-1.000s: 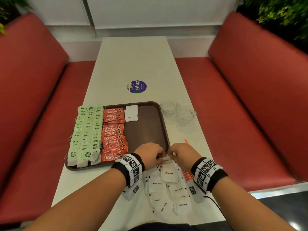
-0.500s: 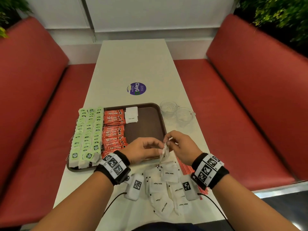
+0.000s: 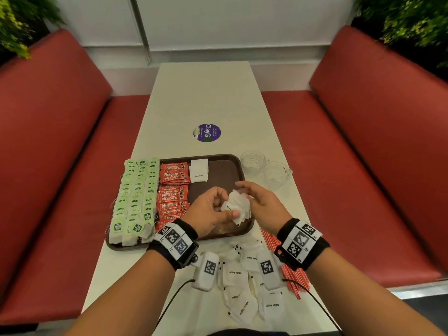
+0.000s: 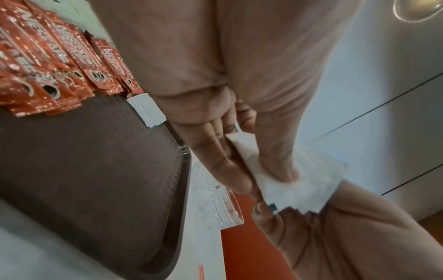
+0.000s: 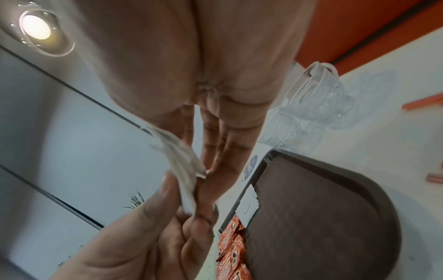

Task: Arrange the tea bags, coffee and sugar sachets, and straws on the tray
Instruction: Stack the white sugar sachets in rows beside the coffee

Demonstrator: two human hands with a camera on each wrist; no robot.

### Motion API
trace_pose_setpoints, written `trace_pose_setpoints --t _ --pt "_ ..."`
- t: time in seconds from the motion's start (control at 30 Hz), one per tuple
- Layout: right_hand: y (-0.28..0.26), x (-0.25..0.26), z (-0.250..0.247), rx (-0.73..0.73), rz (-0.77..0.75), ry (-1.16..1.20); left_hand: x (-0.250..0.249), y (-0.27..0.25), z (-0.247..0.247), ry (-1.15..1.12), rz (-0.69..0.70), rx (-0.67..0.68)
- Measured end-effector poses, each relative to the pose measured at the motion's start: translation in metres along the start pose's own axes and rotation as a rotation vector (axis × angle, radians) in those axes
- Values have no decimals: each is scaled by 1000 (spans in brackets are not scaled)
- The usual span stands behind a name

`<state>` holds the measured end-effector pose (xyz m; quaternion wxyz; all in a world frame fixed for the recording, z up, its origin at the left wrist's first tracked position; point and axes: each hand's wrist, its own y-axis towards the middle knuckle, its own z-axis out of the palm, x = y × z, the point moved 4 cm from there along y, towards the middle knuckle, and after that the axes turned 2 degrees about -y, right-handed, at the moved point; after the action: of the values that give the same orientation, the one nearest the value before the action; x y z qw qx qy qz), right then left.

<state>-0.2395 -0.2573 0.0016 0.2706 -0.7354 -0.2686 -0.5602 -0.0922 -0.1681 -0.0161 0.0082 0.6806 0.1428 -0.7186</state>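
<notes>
A brown tray (image 3: 219,181) holds rows of green tea bags (image 3: 135,190) on its left, red coffee sachets (image 3: 173,190) beside them, and a few white sugar sachets (image 3: 198,170) at the far end of a third column. Above the tray's near right part my left hand (image 3: 218,207) pinches a stack of sugar sachets (image 3: 238,207) between thumb and fingers. My right hand (image 3: 257,202) rests straight fingers against the stack's right edge. Several loose sugar sachets (image 3: 242,287) lie on the table in front of the tray. Red straws (image 3: 294,280) lie under my right wrist.
Two glass cups (image 3: 253,161) (image 3: 276,172) stand just right of the tray's far corner. A round purple sticker (image 3: 206,132) marks the white table beyond the tray. Red benches run along both sides of the table.
Both hands lifted from the loose pile at the table's front with a stack of sugar sachets and carried it forward over the tray.
</notes>
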Motion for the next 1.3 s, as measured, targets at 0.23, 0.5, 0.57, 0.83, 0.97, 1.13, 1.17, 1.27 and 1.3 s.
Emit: trace_pose_setpoints --t 0.23,0.5,0.57,0.83,0.97,1.13,1.17,1.27,1.3 --pt "7 -4 13 88 62 3 -11 0 -9 147 -19 -164" --pt "20 -1 8 73 103 20 -9 -1 -34 335 21 -262" --pt "24 -3 9 75 126 54 -10 0 -37 301 37 -279" --pt "38 -9 13 28 218 174 -13 7 -55 288 73 -354" --pt "43 -3 10 6 164 59 -15 12 -58 392 86 -367" --pt "49 2 13 46 197 122 -22 18 -51 485 131 -355" --pt "51 2 13 53 212 148 -23 20 -50 513 140 -354" --pt "53 4 18 115 226 283 -23 26 -48 588 136 -377" --pt "55 6 18 119 204 278 -23 29 -48 592 134 -385"
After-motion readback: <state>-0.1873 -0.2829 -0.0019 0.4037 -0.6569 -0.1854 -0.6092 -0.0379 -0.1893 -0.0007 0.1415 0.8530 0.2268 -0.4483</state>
